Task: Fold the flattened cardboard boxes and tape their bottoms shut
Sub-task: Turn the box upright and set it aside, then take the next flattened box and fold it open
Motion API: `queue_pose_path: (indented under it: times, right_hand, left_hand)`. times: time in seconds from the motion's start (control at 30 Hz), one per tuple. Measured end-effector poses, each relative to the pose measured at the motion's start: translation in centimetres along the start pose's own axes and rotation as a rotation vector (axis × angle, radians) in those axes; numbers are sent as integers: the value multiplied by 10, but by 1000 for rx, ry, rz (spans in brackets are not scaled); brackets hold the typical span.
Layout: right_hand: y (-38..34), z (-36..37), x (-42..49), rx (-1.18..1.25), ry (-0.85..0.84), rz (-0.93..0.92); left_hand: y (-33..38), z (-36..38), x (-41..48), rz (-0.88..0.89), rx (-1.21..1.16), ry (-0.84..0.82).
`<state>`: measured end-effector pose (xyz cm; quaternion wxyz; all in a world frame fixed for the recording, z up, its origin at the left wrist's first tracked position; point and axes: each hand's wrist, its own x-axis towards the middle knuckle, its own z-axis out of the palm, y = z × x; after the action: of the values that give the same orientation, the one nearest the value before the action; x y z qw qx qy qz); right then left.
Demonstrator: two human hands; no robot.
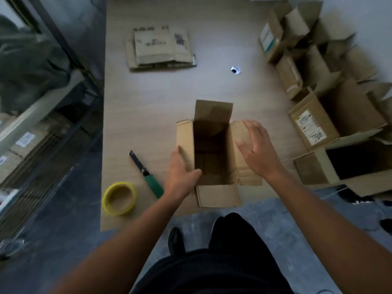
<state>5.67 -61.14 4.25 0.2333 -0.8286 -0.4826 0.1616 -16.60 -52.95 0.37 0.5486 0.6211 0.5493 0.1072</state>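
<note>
Open box (212,153) upright; left hand (180,172) fingers straight on flap (184,134); right hand (258,149) fingers spread; side boxes (331,115) labels (308,124) unreadable.

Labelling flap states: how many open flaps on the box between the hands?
4: far flap is raised; left flap lies by the left hand; right flap partly under the right hand; near flap folded outward. None looks hidden.

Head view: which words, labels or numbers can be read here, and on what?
No text reads clearly.
Flattened boxes: dark print, blurred.
White label on the right-hand box: print and handwritten marks, too blurred.
Pale label on the far box: blurred.
</note>
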Motion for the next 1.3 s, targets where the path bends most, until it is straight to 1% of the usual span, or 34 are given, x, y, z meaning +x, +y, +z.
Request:
queue_pose_path:
  times: [0.07, 0.2, 0.33, 0.5, 0.57, 0.67, 0.8, 0.87, 0.9, 0.97, 1.03, 1.07, 1.13, 1.23, 1.3]
  right_hand:
    - [16, -24, 17, -15, 46, 26]
    - [57, -76, 84, -66, 113, 63]
    - [105, -119, 183, -141, 118, 61]
    - [157, -163, 314, -197, 90, 20]
    - [177, -172, 359, -219, 83, 12]
    - [190, -175, 410, -292, 61, -46]
    - [171, -165, 453, -375, 78, -167]
    - [146, -150, 463, -393, 99, -213]
    - [132, -139, 466, -393, 100, -235]
    - [102, -111, 473, -382, 65, -286]
    - [71, -77, 480, -355, -1, -325]
    - [56, -58, 486, -334, -29, -329]
    - [27, -21, 496, -284, -97, -298]
    - [-4, 37, 516, -148, -182, -177]
    - [-17, 79, 530, -76, -216, -91]
  left_hand:
    - [23, 7, 20, 30, -4, 69]
    - [96, 37, 97, 44, -99, 128]
    - [193, 82, 205, 116, -2, 187]
    - [289, 131, 346, 92, 60, 192]
    - [315, 151, 385, 101, 56, 184]
    - [333, 175, 430, 131, 37, 190]
    - [350, 183, 466, 132, 0, 192]
    - [354, 167, 472, 109, 30, 213]
    - [350, 152, 473, 112, 93, 242]
    - [330, 112, 472, 156, 319, 335]
    - [295, 63, 474, 187, 568, 399]
    - [274, 36, 479, 184, 673, 416]
    - [236, -19, 489, 103, 802, 431]
    - [193, -93, 504, -48, 732, 495]
    - [168, -128, 517, -115, 661, 501]
